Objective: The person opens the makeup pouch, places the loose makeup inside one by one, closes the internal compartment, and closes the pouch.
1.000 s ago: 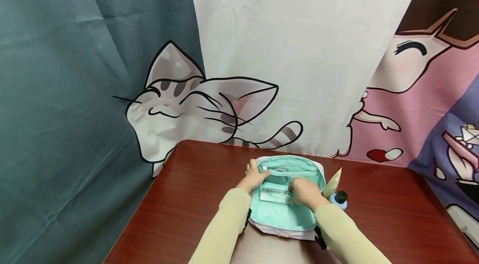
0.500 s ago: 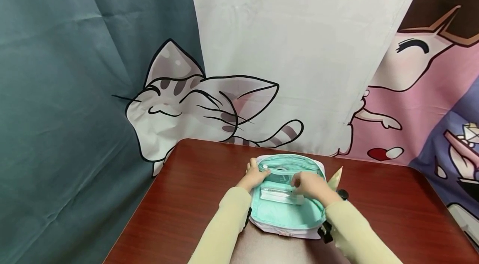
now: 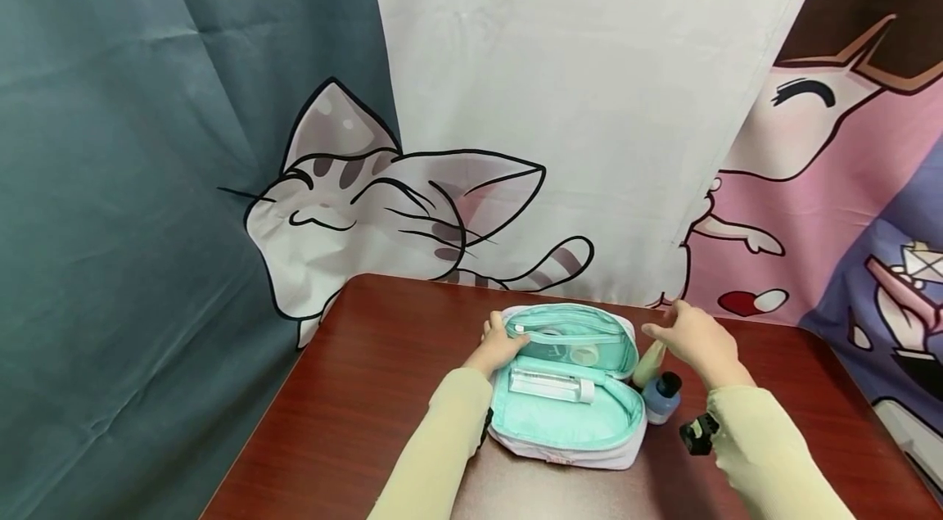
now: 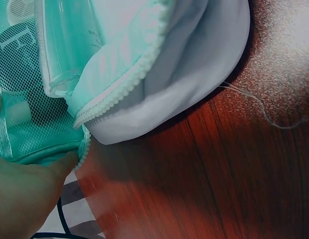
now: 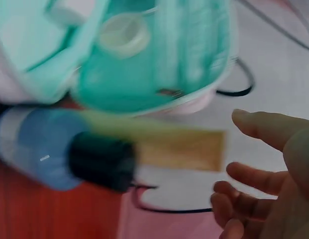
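A toiletry bag (image 3: 570,428), mint inside and pale outside, lies unzipped on the table with its lid folded back. My left hand (image 3: 497,347) grips the lid's left edge, the thumb (image 4: 64,167) pressed on the mint trim. Inside the bag lies a clear bottle (image 3: 547,386) with a white cap. Behind the lid's mesh sit a round white lidded item (image 3: 585,354) and darker, partly hidden things. To the bag's right stand a pale yellow-green tube (image 3: 647,366) and a blue bottle (image 3: 661,402) with a black cap. My right hand (image 3: 702,342) hovers by the tube's top, fingers apart, holding nothing.
The reddish-brown table (image 3: 383,340) reaches back to a hanging cloth (image 3: 604,94) printed with cartoon figures. A dark cord (image 5: 194,210) and a black strap loop (image 5: 244,82) show in the right wrist view.
My right hand has left the clear bottle inside the bag and moved right, to the tube. The bottle's white cap is now uncovered. My left hand keeps its place on the lid.
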Tool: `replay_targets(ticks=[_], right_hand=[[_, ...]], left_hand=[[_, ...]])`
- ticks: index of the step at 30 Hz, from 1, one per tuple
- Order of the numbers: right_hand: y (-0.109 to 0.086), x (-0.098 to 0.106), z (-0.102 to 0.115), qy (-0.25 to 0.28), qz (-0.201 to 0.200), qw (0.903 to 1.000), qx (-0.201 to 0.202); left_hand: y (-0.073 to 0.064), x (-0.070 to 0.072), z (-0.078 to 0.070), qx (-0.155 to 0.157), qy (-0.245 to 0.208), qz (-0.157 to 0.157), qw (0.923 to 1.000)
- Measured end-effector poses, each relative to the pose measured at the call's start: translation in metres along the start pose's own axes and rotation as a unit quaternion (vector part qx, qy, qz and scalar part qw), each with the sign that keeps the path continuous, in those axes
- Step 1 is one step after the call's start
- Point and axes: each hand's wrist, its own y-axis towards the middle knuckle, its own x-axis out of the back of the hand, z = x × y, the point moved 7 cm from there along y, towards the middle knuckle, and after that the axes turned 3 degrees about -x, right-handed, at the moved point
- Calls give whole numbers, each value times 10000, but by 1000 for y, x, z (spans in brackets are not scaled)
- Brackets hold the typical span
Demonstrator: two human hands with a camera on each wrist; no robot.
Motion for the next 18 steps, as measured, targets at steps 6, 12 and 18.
replay_targets(ticks=[6, 12, 18], right_hand=[[6, -23, -22, -39, 706, 9970, -309], [10, -29, -23, 20, 834, 9959, -336], [8, -24, -23, 40, 483, 9979, -427]], left_hand=[[1, -1, 2, -2, 75, -83, 9999], [1, -1, 1, 21, 126, -64, 9999], [1, 0, 0, 32, 114, -50, 9999]])
